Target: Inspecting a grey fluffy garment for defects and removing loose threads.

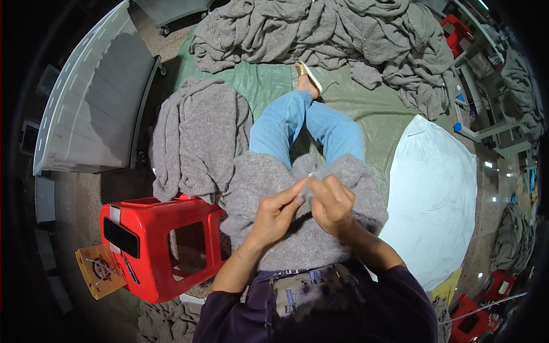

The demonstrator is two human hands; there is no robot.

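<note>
A grey knitted garment lies bunched across my lap, over light blue jeans. My left hand pinches a fold of the knit between thumb and fingers. Touching it at the fingertips, my right hand is closed with its fingers curled. A tiny pale, shiny spot shows on the knit where the two hands meet; it is too small to make out. The fingers hide whatever else may be between them.
A large heap of grey knitwear lies ahead on a green sheet. More knitwear is piled at left, by a red stool carrying a black phone. A white wheeled bin stands beyond; a white sack lies right.
</note>
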